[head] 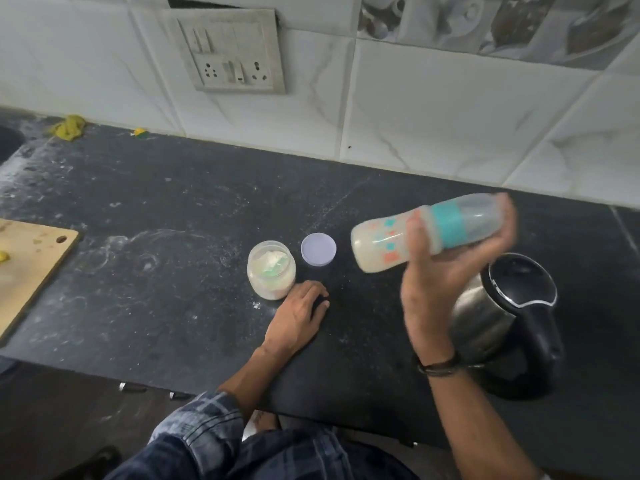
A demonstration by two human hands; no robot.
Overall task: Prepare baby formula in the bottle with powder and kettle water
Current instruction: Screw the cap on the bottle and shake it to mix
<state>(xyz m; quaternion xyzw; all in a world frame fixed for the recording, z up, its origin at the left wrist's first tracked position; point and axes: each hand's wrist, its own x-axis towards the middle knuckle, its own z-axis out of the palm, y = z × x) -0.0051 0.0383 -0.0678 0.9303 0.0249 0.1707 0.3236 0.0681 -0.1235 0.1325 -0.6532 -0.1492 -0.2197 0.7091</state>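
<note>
One bottle (381, 247) is in your right hand (440, 282), held in the air above the counter (156, 209) and tipped almost onto its side. Its base points left and its capped top points right. Your fingers and thumb are curled round its middle, near the teal ring under the clear cap. The lower part of the bottle is filled with pale, milky liquid. The bottle and hand look slightly blurred.

Just below and to the right of that hand stands the steel kettle (502, 306) with its black lid and handle, on the counter. A dark band (438, 367) circles your right wrist.

To the left of the bottle a round lid (318, 248) lies flat on the counter, and just beside it stands the open jar (271, 270) with white powder and something green inside.

Your left hand (299, 315) rests on the counter just in front of the jar, fingers loosely bent and holding nothing.

Farther left, a wooden board (31, 268) lies at the counter's edge. A yellow cloth (67, 126) sits by the tiled wall, and a switch panel (228, 53) is set in the wall above.
</note>
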